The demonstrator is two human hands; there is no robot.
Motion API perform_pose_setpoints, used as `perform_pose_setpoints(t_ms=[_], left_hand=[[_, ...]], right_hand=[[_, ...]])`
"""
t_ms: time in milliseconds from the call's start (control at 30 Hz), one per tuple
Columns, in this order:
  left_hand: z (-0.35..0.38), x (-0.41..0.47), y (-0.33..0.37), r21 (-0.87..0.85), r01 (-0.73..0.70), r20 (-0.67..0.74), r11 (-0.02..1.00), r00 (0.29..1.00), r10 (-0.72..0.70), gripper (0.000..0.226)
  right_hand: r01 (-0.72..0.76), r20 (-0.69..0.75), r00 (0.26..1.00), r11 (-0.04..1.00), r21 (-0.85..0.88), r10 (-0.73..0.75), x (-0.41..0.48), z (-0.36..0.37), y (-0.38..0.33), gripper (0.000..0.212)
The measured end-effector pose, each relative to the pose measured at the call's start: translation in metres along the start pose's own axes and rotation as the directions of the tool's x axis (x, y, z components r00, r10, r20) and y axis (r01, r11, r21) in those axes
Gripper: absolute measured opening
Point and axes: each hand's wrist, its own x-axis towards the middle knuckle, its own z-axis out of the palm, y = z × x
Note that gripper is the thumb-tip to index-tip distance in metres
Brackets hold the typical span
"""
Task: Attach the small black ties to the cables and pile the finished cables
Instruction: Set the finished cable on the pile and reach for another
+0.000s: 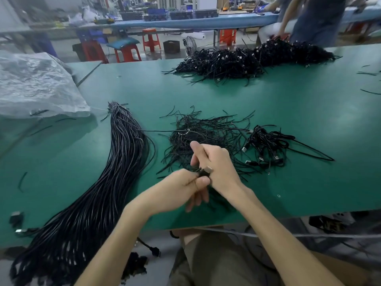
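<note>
My left hand (181,186) and my right hand (214,162) meet over the near middle of the green table (288,112). Between them is a black cable end with a silver plug (207,170); my left thumb and fingers pinch it, and my right hand grips it from above. Just behind the hands lies a loose heap of small black ties (206,133). A long bundle of untied black cables (107,182) runs down the left and hangs over the table's front edge. A small pile of coiled cables (268,147) lies to the right.
A large heap of coiled black cables (253,58) sits at the far side of the table. A clear plastic bag (35,85) lies at the left. A person (313,19) stands at the far right. Red stools (151,39) and a long blue bench (195,21) stand behind.
</note>
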Motion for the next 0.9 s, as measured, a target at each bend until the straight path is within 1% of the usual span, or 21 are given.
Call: perform_pose_setpoints(t_ms=[33, 100, 167, 200, 233, 267, 300, 333, 400, 433, 500, 533, 633, 667, 700, 733, 767, 800, 833, 867, 900], left_hand=[[0.001, 0.003, -0.003, 0.049, 0.008, -0.104, 0.999, 0.995, -0.003, 0.044], [-0.002, 0.009, -0.013, 0.162, 0.039, -0.330, 0.986, 0.944, 0.017, 0.042], [-0.006, 0.011, -0.025, 0.195, 0.113, -0.459, 0.974, 0.888, -0.011, 0.048], [-0.006, 0.010, -0.030, 0.152, 0.103, -0.488, 0.983, 0.873, -0.016, 0.050], [-0.005, 0.010, -0.032, 0.065, 0.050, -0.510, 0.997, 0.860, -0.010, 0.050], [-0.003, 0.010, -0.032, -0.062, -0.030, -0.523, 0.998, 0.852, -0.007, 0.050], [0.000, 0.011, -0.031, -0.224, -0.118, -0.533, 0.967, 0.846, -0.021, 0.048], [0.003, 0.013, -0.026, -0.410, -0.189, -0.537, 0.892, 0.841, -0.069, 0.049], [0.007, 0.020, -0.016, -0.738, -0.276, -0.481, 0.616, 0.855, -0.194, 0.054], [0.006, 0.022, -0.010, -0.822, -0.310, -0.452, 0.478, 0.865, -0.217, 0.056], [-0.001, 0.026, 0.002, -0.888, -0.381, -0.436, 0.256, 0.874, -0.213, 0.056], [-0.004, 0.026, 0.007, -0.894, -0.422, -0.447, 0.153, 0.870, -0.207, 0.054], [-0.008, 0.022, 0.019, -0.852, -0.498, -0.471, -0.163, 0.864, -0.180, 0.041], [-0.010, 0.019, 0.021, -0.844, -0.487, -0.467, -0.223, 0.873, -0.140, 0.037], [-0.011, 0.014, 0.026, -0.857, -0.456, -0.449, -0.241, 0.889, -0.087, 0.038], [-0.014, 0.009, 0.029, -0.890, -0.413, -0.418, -0.196, 0.908, -0.013, 0.041], [-0.017, 0.002, 0.031, -0.927, -0.367, -0.372, -0.072, 0.925, 0.073, 0.042], [-0.021, -0.004, 0.032, -0.934, -0.327, -0.306, 0.142, 0.940, 0.150, 0.044], [-0.022, -0.010, 0.031, -0.861, -0.289, -0.227, 0.418, 0.955, 0.192, 0.046], [-0.021, -0.014, 0.028, -0.683, -0.241, -0.147, 0.689, 0.970, 0.194, 0.049], [-0.017, -0.015, 0.024, -0.448, -0.173, -0.086, 0.877, 0.985, 0.150, 0.051]], right_hand=[[0.007, -0.023, 1.000, 1.000, 0.003, -0.007, 0.000, -0.002, -0.004, 0.056], [0.008, -0.094, 0.996, 0.997, 0.075, -0.001, 0.001, -0.008, -0.010, 0.050], [0.030, -0.162, 0.987, 0.993, 0.113, -0.012, -0.001, -0.016, -0.015, 0.044], [0.054, -0.172, 0.984, 0.992, 0.113, -0.034, -0.003, -0.020, -0.017, 0.041], [0.089, -0.164, 0.984, 0.988, 0.129, -0.068, -0.006, -0.020, -0.022, 0.038], [0.128, -0.143, 0.984, 0.979, 0.158, -0.106, -0.010, -0.018, -0.026, 0.035], [0.161, -0.119, 0.983, 0.971, 0.175, -0.141, -0.014, -0.013, -0.030, 0.032], [0.181, -0.102, 0.981, 0.969, 0.168, -0.165, -0.017, -0.007, -0.032, 0.029], [0.182, -0.071, 0.982, 0.974, 0.138, -0.173, -0.022, 0.007, -0.030, 0.025], [0.164, -0.055, 0.986, 0.976, 0.144, -0.157, -0.024, 0.013, -0.026, 0.023], [0.131, -0.064, 0.991, 0.974, 0.183, -0.121, -0.026, 0.020, -0.019, 0.020], [0.127, -0.101, 0.989, 0.972, 0.197, -0.109, -0.027, 0.020, -0.016, 0.018], [0.125, -0.217, 0.973, 0.974, 0.188, -0.083, -0.024, 0.018, -0.009, 0.019], [0.114, -0.230, 0.970, 0.978, 0.174, -0.073, -0.021, 0.015, -0.006, 0.019], [0.097, -0.237, 0.970, 0.982, 0.165, -0.056, -0.018, 0.013, -0.004, 0.019], [0.068, -0.245, 0.969, 0.984, 0.164, -0.026, -0.015, 0.010, -0.001, 0.019], [0.030, -0.262, 0.965, 0.983, 0.180, 0.019, -0.011, 0.006, 0.002, 0.020], [0.000, -0.288, 0.955, 0.976, 0.217, 0.065, -0.007, 0.001, 0.003, 0.019], [-0.005, -0.320, 0.943, 0.965, 0.262, 0.092, -0.003, -0.006, 0.003, 0.018], [0.009, -0.355, 0.930, 0.957, 0.289, 0.098, 0.000, -0.012, 0.000, 0.018], [0.021, -0.385, 0.918, 0.958, 0.287, 0.096, 0.004, -0.019, -0.004, 0.018]])
